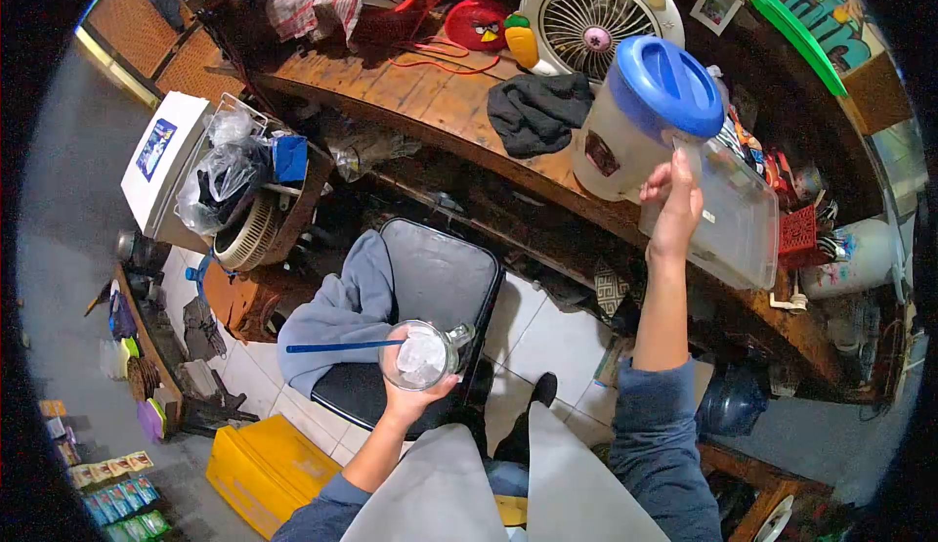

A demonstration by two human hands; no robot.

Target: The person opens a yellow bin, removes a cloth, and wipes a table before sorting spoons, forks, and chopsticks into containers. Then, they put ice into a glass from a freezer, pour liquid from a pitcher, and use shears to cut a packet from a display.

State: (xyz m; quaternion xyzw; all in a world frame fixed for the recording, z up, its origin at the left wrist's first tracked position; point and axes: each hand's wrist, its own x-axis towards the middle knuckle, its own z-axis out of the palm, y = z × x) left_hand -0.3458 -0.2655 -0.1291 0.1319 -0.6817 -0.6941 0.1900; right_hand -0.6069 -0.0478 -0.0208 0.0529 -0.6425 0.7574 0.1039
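A glass mug [422,354] filled with ice, a blue straw [342,347] sticking out to the left, is held in my left hand [415,395] above the chair. My right hand [674,205] is closed around the handle of a translucent pitcher [608,141] with a blue lid [668,87]. The pitcher stands upright at the wooden counter's edge; whether it touches the counter is hard to tell. Just right of that hand lies a clear plastic container [733,219].
A black chair [440,278] with a grey cloth [342,317] is below the counter [420,102]. On the counter are a dark cloth [539,112] and a white fan [562,29]. A yellow crate [269,469] sits at lower left, a red basket [798,234] at right.
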